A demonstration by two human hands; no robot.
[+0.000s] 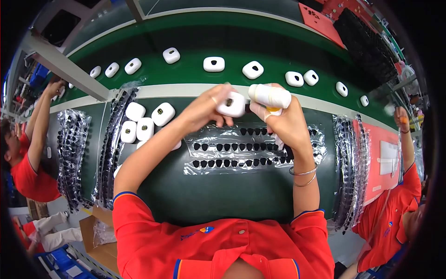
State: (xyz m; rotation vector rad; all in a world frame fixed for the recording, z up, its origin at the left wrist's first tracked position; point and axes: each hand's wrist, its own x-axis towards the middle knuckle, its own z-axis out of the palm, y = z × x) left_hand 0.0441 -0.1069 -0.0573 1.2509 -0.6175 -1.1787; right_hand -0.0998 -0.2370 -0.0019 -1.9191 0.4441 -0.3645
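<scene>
My left hand grips a white rounded-square plastic housing with a small dark opening in its face. Close beside it, my right hand is closed around a white bottle-like cylinder, tilted on its side, with a bit of yellow under it. Tape or a finger cover wraps one right finger. Below both hands, clear plastic strips with rows of small black pieces lie on the dark green bench. Several similar white housings sit left of my left forearm, which partly hides some.
Beyond the bench's pale edge rail, a green conveyor carries spaced white housings. More strips of black pieces hang at the left and right. Co-workers in red shirts work on both sides; a metal post stands upper left.
</scene>
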